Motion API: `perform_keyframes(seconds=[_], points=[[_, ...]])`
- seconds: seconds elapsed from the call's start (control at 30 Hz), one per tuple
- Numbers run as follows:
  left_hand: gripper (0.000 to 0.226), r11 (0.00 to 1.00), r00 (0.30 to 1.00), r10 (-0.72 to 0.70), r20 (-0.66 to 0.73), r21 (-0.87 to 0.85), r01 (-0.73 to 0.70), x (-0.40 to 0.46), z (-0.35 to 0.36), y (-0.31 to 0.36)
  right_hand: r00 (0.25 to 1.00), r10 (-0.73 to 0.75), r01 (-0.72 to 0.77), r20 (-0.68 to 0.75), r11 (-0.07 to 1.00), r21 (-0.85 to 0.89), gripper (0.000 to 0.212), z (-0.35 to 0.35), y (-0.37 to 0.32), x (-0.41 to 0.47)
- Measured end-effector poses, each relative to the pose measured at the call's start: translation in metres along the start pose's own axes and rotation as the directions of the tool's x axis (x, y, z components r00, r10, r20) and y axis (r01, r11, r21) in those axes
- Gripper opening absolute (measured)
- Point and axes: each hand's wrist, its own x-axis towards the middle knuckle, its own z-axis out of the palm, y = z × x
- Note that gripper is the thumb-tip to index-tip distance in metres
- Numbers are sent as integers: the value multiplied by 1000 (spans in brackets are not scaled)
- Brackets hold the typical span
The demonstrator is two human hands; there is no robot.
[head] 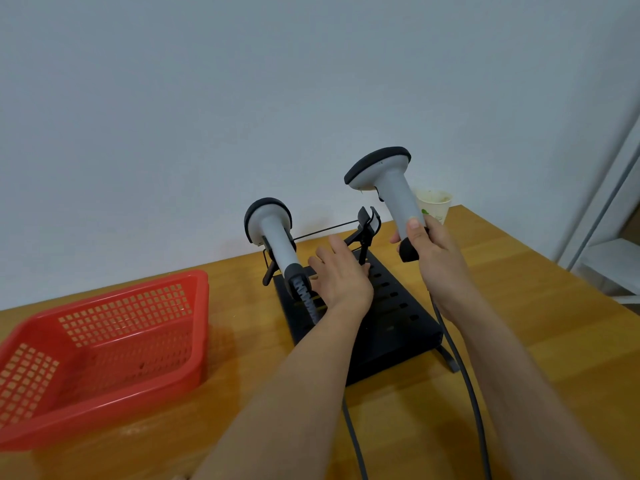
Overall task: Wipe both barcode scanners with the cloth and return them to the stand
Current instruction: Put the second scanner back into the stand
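Underneath, a wooden bench (519,306) meets a pale wall (242,98). Left of the black stand (398,327) sits a red basket (104,341), nothing inside; behind it, a paper cup (434,204). One scanner (273,233) rests on the stand. Right hand (427,244) fingers wrap the raised scanner (391,188); left hand (341,275) fingers lie straight on the stand.

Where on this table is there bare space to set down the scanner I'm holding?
Bare wood lies between the red basket and the black stand, and to the right of the stand. The middle is crowded: the stand, the docked scanner, both hands and two cables. A paper cup takes the far corner.
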Motion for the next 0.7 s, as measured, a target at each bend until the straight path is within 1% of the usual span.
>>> perform_keyframes(seconds=[0.23, 0.47, 0.57, 0.7], points=[[43, 998, 1000, 28, -11, 63, -28, -2, 1, 2, 1000, -5, 6, 21, 999, -34, 37, -1, -7, -1], [41, 997, 999, 39, -29, 74, -37, 0, 4, 3, 998, 6, -3, 68, 999, -45, 35, 5, -7, 8], [39, 998, 999, 40, -20, 52, -39, -1, 3, 3, 996, -3, 7, 90, 999, -39, 31, 8, -6, 12], [38, 999, 999, 42, -14, 35, -42, -1, 2, 4, 993, -11, 17, 116, 999, -50, 32, 11, -3, 15]])
